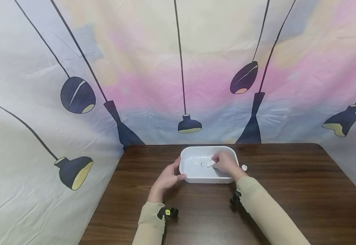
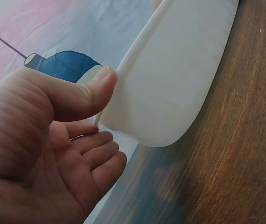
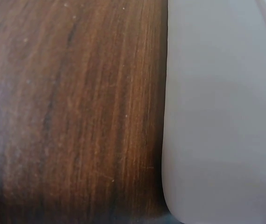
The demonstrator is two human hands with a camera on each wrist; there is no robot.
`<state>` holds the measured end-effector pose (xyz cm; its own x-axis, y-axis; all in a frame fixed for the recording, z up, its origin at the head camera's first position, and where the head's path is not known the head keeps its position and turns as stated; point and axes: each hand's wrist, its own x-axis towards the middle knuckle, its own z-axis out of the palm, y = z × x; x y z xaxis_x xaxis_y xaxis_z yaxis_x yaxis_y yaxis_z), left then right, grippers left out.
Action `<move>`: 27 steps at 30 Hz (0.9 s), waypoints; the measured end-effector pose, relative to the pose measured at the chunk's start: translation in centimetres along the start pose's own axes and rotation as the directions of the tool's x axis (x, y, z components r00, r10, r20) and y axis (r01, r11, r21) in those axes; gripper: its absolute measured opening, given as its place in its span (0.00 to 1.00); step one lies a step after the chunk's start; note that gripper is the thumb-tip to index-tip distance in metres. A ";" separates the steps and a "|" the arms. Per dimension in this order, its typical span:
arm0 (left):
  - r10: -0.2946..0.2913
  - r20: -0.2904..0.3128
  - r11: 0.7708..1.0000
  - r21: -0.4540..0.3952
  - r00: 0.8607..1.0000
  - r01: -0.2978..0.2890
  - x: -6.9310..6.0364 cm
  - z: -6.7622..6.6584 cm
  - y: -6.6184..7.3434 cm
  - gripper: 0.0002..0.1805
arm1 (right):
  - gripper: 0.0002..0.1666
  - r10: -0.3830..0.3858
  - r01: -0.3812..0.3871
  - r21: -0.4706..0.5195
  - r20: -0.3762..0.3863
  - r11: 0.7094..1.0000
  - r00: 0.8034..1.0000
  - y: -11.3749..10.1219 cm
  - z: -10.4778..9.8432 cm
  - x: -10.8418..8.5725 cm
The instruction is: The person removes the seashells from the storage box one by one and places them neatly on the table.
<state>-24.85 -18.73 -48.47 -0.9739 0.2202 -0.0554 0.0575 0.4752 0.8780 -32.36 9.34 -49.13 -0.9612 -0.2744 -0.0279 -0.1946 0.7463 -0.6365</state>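
Note:
A white plastic basin (image 1: 193, 178) stands near the far edge of the table. My left hand (image 1: 167, 175) holds its left end; in the left wrist view the thumb lies on the rim and the index finger goes behind it. Several small white shell-like pieces (image 1: 202, 164) lie on the basin floor. Inside its right half, my right hand (image 1: 226, 163) has its fingers bent down, apparently pinching one small white piece; the palm hides part of the grip. The right wrist view shows the basin's outer wall (image 3: 221, 116) but no hand.
Another small white piece (image 1: 244, 167) lies on the brown wooden table (image 1: 205, 211), just outside the basin's right end. Behind the table hangs a cloth (image 1: 153, 85) printed with dark lamps.

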 end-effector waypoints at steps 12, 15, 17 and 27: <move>0.017 -0.001 1.000 -0.024 1.000 -0.017 0.2 0.2 -0.2 0.47 | 0.21 -0.036 0.043 0.120 -0.056 0.992 0.998 -0.2 -1.2 -0.7; 0.022 -0.001 0.999 -0.027 1.000 -0.022 0.2 0.2 -0.3 0.48 | 0.21 -0.040 0.056 0.159 -0.103 0.986 0.994 -0.1 -1.8 -1.3; 0.024 0.000 0.999 -0.029 1.000 -0.024 0.2 0.1 -0.4 0.48 | 0.22 -0.026 0.050 0.189 -0.128 0.981 0.991 0.0 -2.3 -2.0; 0.024 -0.002 0.999 -0.024 1.000 -0.024 0.1 0.1 -0.3 0.48 | 0.24 0.052 0.043 0.358 -0.251 0.933 0.967 2.6 -5.0 -5.9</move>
<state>-24.99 -18.74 -48.74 -0.9726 0.2300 -0.0337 0.0754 0.4492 0.8902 -28.22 15.94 -46.82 -0.9882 -0.0746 0.1336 -0.1530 0.4672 -0.8708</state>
